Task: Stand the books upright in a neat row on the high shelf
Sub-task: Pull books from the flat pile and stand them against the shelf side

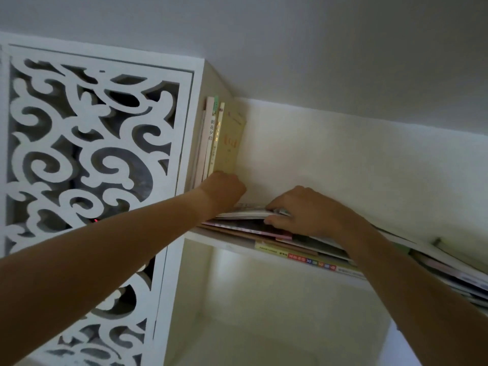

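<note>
While both arms reach up to the high shelf [208,237], a few books already stand upright at its far left end, pressed vs the side wall of the white cabinet. Rightmost of these is a yellow book [233,140] w/ red lettering on the cover; next to it a thin yellow spine, then a white-and-green spine w/ Chinese characters, then a pale pink one.

L hand [224,190] sits at the foot of the upright books, fingers curled, knuckles toward camera, touching the bottom edge of the yellow book. Whether it actually grips the book or just props it, can't tell; fingertips are hidden behind the hand.

R hand [303,211] is on the pile of flat books [277,243] lying on the shelf board. It pinches the top book [245,211] of the pile, a thin one w/ white page edges: thumb under it, fingers curled over the top near its right end. That book's near edge looks slightly raised off the one below.

Pile runs on to the right along the shelf, spines and corners sticking out past the front edge, incl. a yellow spine w/ red and blue blocks.

Carved white scrollwork panel [87,143] fills the left side. Ceiling [290,43] is close above.
</note>
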### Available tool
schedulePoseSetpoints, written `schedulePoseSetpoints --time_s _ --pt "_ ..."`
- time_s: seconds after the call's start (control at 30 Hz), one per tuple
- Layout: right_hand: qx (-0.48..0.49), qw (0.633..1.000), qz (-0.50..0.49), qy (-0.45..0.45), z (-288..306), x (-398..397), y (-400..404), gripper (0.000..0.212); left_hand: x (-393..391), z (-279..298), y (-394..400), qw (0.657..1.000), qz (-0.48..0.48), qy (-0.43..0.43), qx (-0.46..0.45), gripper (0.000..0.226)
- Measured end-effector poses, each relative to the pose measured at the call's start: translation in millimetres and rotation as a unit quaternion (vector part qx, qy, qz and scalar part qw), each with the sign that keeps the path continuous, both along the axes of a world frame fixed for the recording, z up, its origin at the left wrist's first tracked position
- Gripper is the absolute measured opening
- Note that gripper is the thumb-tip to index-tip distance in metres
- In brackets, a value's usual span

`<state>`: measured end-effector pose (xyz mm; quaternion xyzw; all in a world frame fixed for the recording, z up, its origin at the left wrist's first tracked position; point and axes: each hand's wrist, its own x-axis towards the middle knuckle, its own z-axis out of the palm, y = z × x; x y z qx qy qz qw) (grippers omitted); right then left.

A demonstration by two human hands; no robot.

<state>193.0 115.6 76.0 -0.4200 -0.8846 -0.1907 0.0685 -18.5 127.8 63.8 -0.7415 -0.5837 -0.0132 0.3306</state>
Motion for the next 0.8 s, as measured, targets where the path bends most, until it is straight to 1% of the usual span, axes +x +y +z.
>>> schedulePoseSetpoints --time_s 0.03,0.07,0.1,0.13,0.2,0.23,0.27,0.3,0.33,0.37,0.43,0.5,0.53,0.6,0.63,0.67,0.7,0.77,0.8 --pt "0.014 1.000 0.004 -0.002 2 3 1 0.045 -2 2 0 0.997 -0.041 -0.067 0.005 0.015" --pt "0.031 0.999 0.009 -0.006 5 8 3 0.039 -2 3 0 0.987 -0.082 -0.136 0.012 0.016" --pt "0.050 0.999 0.014 -0.008 9 14 4 0.031 -1 5 -2 0.972 -0.117 -0.202 0.020 0.024" --pt "0.068 0.997 0.021 -0.002 15 21 6 0.023 0 8 -4 0.952 -0.145 -0.269 0.021 0.035" --pt "0.097 0.995 0.026 0.025 24 35 10 0.013 6 15 -11 0.902 -0.171 -0.397 -0.004 0.064" --pt "0.105 0.993 0.020 0.041 27 40 10 0.012 9 18 -14 0.880 -0.176 -0.440 -0.020 0.080" --pt "0.110 0.992 0.011 0.056 29 43 9 0.012 11 20 -16 0.863 -0.184 -0.470 -0.029 0.092" --pt "0.120 0.990 0.001 0.071 27 43 8 0.013 12 20 -16 0.846 -0.200 -0.493 -0.028 0.097" --pt "0.137 0.987 -0.015 0.082 22 41 6 0.015 12 17 -15 0.829 -0.222 -0.513 -0.015 0.095" --pt "0.160 0.982 -0.035 0.089 16 36 4 0.017 11 12 -13 0.812 -0.249 -0.527 0.010 0.088" --pt "0.185 0.978 -0.072 0.070 -2 20 -3 0.025 7 2 -7 0.793 -0.288 -0.531 0.074 0.075" --pt "0.180 0.980 -0.086 0.007 -24 3 -7 0.038 5 -6 -1 0.789 -0.300 -0.524 0.112 0.070" --pt "0.178 0.980 -0.088 -0.016 -32 -1 -6 0.040 6 -7 0 0.786 -0.298 -0.529 0.118 0.071" --pt "0.183 0.980 -0.081 -0.015 -36 2 -3 0.036 8 -8 -1 0.780 -0.281 -0.549 0.110 0.074" --pt "0.184 0.980 -0.078 -0.009 -34 5 -2 0.032 9 -6 -2 0.786 -0.263 -0.551 0.093 0.075" --pt "0.177 0.981 -0.074 -0.003 -31 9 -1 0.030 10 -2 -4 0.805 -0.235 -0.540 0.065 0.078" --pt "0.160 0.985 -0.070 0.006 -27 12 0 0.034 10 3 -4 0.837 -0.197 -0.511 0.025 0.081" --pt "0.088 0.993 -0.072 0.022 -20 12 -2 0.051 12 14 -3 0.905 -0.097 -0.407 -0.075 0.090" --pt "0.054 0.996 -0.071 0.025 -16 10 -3 0.055 12 16 -1 0.927 -0.047 -0.355 -0.114 0.093"
